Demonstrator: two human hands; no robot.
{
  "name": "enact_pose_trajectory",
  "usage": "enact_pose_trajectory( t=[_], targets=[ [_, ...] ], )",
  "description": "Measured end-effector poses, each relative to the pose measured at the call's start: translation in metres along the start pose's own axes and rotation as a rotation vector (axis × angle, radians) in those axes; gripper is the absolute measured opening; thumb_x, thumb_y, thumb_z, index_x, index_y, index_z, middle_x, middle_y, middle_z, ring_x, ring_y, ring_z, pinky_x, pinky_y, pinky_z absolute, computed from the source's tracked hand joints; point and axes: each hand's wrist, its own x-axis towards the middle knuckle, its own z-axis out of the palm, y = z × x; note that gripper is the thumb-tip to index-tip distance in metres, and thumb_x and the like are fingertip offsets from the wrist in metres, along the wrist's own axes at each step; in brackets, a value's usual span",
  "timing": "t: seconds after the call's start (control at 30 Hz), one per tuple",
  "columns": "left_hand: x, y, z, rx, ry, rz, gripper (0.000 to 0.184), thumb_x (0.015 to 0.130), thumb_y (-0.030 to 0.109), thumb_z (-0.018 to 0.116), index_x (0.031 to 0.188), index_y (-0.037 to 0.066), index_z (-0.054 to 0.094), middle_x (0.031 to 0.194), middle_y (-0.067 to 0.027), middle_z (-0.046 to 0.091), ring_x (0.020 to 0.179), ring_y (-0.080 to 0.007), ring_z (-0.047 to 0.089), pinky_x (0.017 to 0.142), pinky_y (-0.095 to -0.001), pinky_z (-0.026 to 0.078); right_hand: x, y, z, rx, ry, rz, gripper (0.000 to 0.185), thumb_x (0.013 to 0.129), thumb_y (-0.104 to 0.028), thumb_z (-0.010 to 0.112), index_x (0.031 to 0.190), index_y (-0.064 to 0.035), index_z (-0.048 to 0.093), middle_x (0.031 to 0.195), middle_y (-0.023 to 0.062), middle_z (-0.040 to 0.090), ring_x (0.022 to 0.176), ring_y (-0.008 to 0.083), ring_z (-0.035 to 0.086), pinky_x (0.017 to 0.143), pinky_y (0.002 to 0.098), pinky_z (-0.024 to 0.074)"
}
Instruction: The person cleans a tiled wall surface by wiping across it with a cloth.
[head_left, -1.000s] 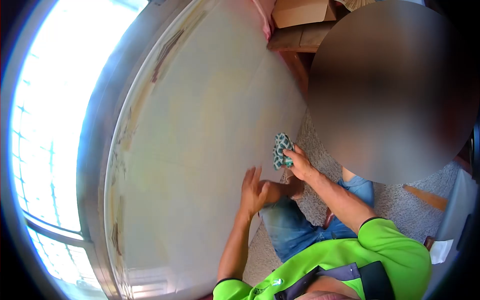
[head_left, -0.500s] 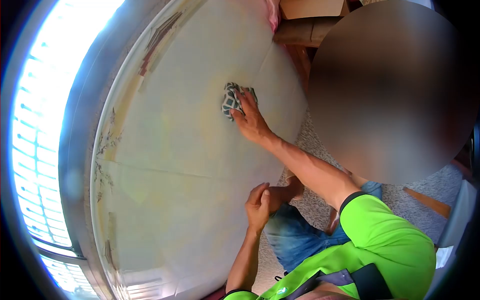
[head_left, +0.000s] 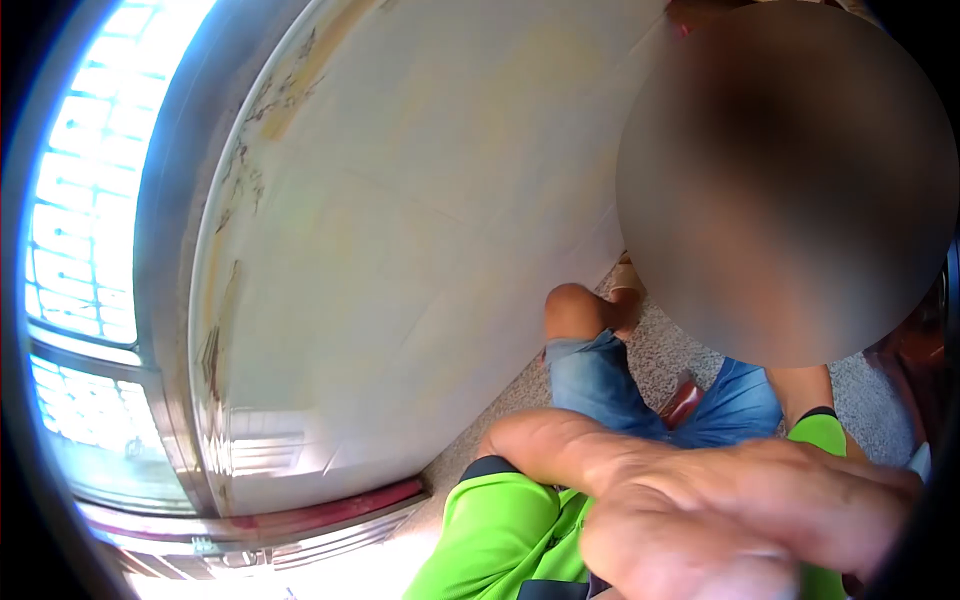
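Observation:
My left hand (head_left: 740, 505) is very near the camera at the lower right, with its forearm crossing in front of my green shirt. It is large and blurred, its fingers pointing right; whether they are closed on anything is unclear. My right hand is out of sight: its arm runs up from the green sleeve (head_left: 820, 432) behind a round blurred patch. The patterned cloth is not visible. To the left spreads a large pale, glossy panel (head_left: 400, 250) with yellowish patches and dark branch-like markings along its far edge. Neither hand is seen touching it.
Bright barred windows (head_left: 85, 220) line the left side. A dark red strip (head_left: 340, 505) runs along the panel's lower end. My legs in blue jeans (head_left: 600, 380) are bent above the speckled floor (head_left: 655, 345). The round blurred patch (head_left: 790, 180) covers the upper right.
The view has shifted along the panel. My left hand has risen from my knee to close before the camera. My right hand, earlier pressing a patterned cloth on the panel, has left sight with the cloth.

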Motion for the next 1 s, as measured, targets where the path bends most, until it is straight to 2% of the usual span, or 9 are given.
enact_pose_trajectory(
  t=[0.07, 0.13, 0.23, 0.43, 0.57, 0.63, 0.8, 0.93, 1.0],
  targets=[
    [-0.002, -0.019, -0.004, -0.062, -0.076, 0.218, 0.115, 0.073, 0.09, 0.019, 0.105, -0.016, 0.051, 0.098, -0.0346, 0.055, 0.072, -0.0447, 0.055, 0.07, -0.0572, 0.05, -0.007, 0.0, -0.014, 0.027, 0.015, 0.008, 0.038, 0.094, -0.015, 0.064, 0.128, 0.0031, 0.061, 0.109, 0.0094, 0.071, 0.098, 0.0173, 0.064, 0.088, 0.0343, 0.0506],
    [-0.005, -0.037, -0.008, -0.171, -0.178, 0.43, 0.126, 0.066, 0.097, 0.016, 0.102, -0.019, 0.049, 0.093, -0.037, 0.053, 0.066, -0.0452, 0.053, 0.063, -0.0569, 0.05, -0.011, 0.001, -0.018, -0.195, 0.15, -0.011, 0.039, 0.094, -0.013, 0.063, 0.128, 0.0036, 0.06, 0.108, 0.0084, 0.071, 0.095, 0.0137, 0.064, 0.082, 0.0309, 0.0523],
    [-0.007, -0.052, -0.009, -0.31, -0.285, 0.605, 0.143, 0.056, 0.108, 0.011, 0.099, -0.023, 0.047, 0.085, -0.0407, 0.051, 0.056, -0.0459, 0.05, 0.054, -0.0564, 0.05, -0.01, 0.007, -0.018, -0.243, 0.15, -0.085, 0.036, 0.093, -0.013, 0.063, 0.125, 0.0022, 0.062, 0.104, 0.0122, 0.072, 0.096, 0.0193, 0.066, 0.084, 0.033, 0.052],
    [0.003, 0.013, 0.016, 0.115, -0.038, -0.363, 0.109, 0.075, 0.08, 0.018, 0.106, -0.02, 0.05, 0.09, -0.0373, 0.057, 0.068, -0.0438, 0.057, 0.063, -0.052, 0.053, -0.006, 0.017, -0.012, -0.303, 0.106, -0.146, 0.032, 0.093, -0.015, 0.064, 0.12, 0.0016, 0.064, 0.105, 0.0164, 0.073, 0.097, 0.023, 0.068, 0.087, 0.037, 0.0518],
    [0.02, 0.047, 0.02, 0.217, 0.004, -0.774, 0.087, 0.087, 0.061, 0.023, 0.112, -0.018, 0.053, 0.093, -0.0349, 0.06, 0.076, -0.0423, 0.061, 0.069, -0.049, 0.055, -0.014, 0.006, -0.011, -0.411, 0.18, -0.1, 0.034, 0.091, -0.02, 0.069, 0.119, -0.0006, 0.065, 0.107, 0.0208, 0.071, 0.101, 0.0319, 0.069, 0.089, 0.0404, 0.0524],
    [0.023, 0.058, 0.019, 0.297, -0.018, -0.872, 0.077, 0.093, 0.051, 0.025, 0.114, -0.017, 0.054, 0.094, -0.0338, 0.062, 0.08, -0.0416, 0.063, 0.072, -0.0476, 0.056, -0.013, 0.0, -0.011, -0.381, 0.153, -0.115, 0.031, 0.089, -0.019, 0.065, 0.115, -0.0021, 0.066, 0.107, 0.022, 0.07, 0.102, 0.0384, 0.067, 0.089, 0.0441, 0.0516],
    [0.036, 0.089, 0.016, 0.542, -0.045, -0.939, 0.05, 0.108, 0.027, 0.03, 0.121, -0.014, 0.057, 0.098, -0.0309, 0.066, 0.089, -0.0398, 0.069, 0.079, -0.0439, 0.058, -0.02, -0.006, -0.015, -0.398, 0.116, -0.037, 0.032, 0.089, -0.019, 0.066, 0.115, -0.0007, 0.066, 0.108, 0.024, 0.069, 0.102, 0.0389, 0.067, 0.089, 0.0442, 0.0512],
    [0.049, 0.102, 0.022, 0.766, -0.14, -0.806, 0.058, 0.109, 0.033, 0.026, 0.109, -0.012, 0.064, 0.094, -0.0304, 0.068, 0.092, -0.0396, 0.07, 0.086, -0.0453, 0.058, -0.017, 0.004, -0.01, -0.311, 0.117, 0.001, 0.035, 0.089, -0.018, 0.065, 0.117, 0.0021, 0.064, 0.112, 0.0265, 0.068, 0.107, 0.0393, 0.065, 0.091, 0.0442, 0.0504],
    [0.05, 0.093, 0.044, 0.727, 0.165, -0.93, 0.076, 0.109, 0.044, 0.014, 0.103, -0.011, 0.065, 0.099, -0.0309, 0.068, 0.096, -0.0404, 0.069, 0.092, -0.0464, 0.055, -0.014, 0.006, -0.011, -0.419, 0.151, -0.065, 0.034, 0.089, -0.018, 0.065, 0.117, 0.002, 0.064, 0.112, 0.0265, 0.067, 0.107, 0.0392, 0.065, 0.092, 0.0444, 0.0503]
  ],
)
